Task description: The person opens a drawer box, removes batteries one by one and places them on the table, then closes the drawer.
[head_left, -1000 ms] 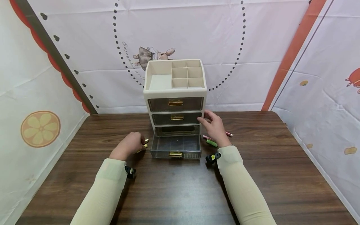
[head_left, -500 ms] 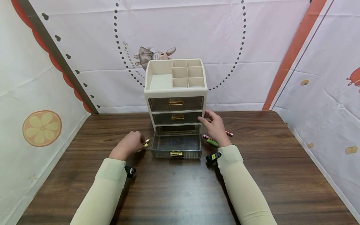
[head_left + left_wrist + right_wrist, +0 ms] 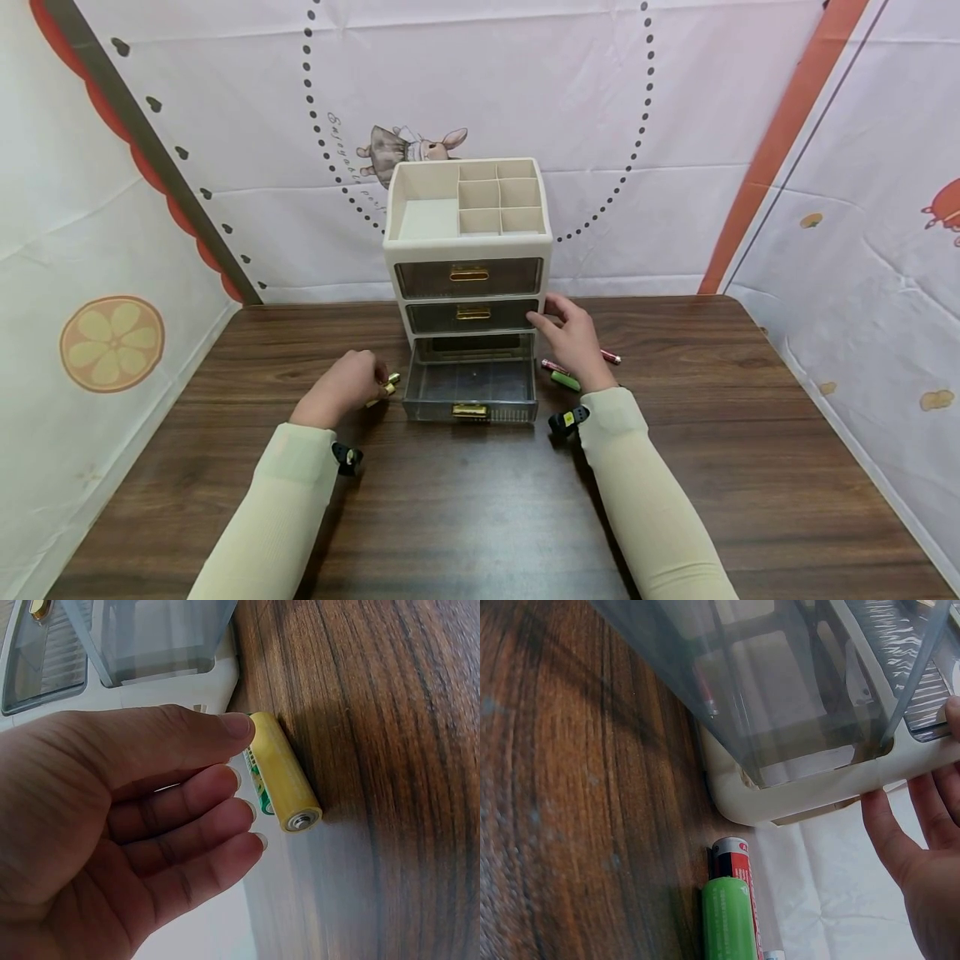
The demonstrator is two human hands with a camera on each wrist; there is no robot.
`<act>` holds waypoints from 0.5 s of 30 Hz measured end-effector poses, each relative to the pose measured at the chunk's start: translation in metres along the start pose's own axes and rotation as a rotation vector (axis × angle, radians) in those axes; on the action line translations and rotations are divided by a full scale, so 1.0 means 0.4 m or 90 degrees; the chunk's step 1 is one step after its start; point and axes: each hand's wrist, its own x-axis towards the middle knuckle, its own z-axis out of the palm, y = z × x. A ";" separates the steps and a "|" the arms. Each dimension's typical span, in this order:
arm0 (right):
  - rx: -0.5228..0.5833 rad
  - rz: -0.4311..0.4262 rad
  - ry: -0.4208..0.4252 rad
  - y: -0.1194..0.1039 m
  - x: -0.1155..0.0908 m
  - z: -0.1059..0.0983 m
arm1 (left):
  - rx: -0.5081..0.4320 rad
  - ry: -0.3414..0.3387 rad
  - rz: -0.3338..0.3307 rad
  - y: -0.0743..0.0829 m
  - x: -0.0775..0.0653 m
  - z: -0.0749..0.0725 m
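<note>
A cream drawer organizer (image 3: pixel 468 247) stands on the table, its smoky clear bottom drawer (image 3: pixel 470 392) pulled out. To its left, my left hand (image 3: pixel 345 387) is low over the table. The left wrist view shows its thumb tip at the far end of a yellow battery (image 3: pixel 286 772), the index finger hidden behind the thumb and the other fingers curled. A green-and-yellow battery (image 3: pixel 263 791) lies against it. My right hand (image 3: pixel 573 340) holds the organizer's right side, thumb on the front by the middle drawer (image 3: pixel 438 317), fingers along the side wall.
By the organizer's right side lie a green battery (image 3: pixel 565 381) and a red battery (image 3: pixel 552 367). Another red battery (image 3: pixel 611 357) is beyond the right wrist. Open compartments (image 3: pixel 500 196) top the organizer. A printed cloth (image 3: pixel 592 100) hangs behind the wooden table (image 3: pixel 480 508).
</note>
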 end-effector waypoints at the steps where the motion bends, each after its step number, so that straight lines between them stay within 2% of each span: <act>1: 0.000 -0.001 0.000 0.000 0.000 0.000 | -0.004 -0.001 -0.001 -0.002 0.000 0.001; 7: 0.003 0.003 -0.003 0.001 0.002 0.000 | -0.014 0.013 0.007 0.002 -0.011 -0.021; 12: 0.000 0.008 -0.001 -0.001 0.001 -0.001 | -0.025 0.036 0.028 0.037 -0.022 -0.053; 15: -0.001 0.008 0.000 0.000 0.001 -0.001 | -0.046 0.046 0.057 0.063 -0.026 -0.063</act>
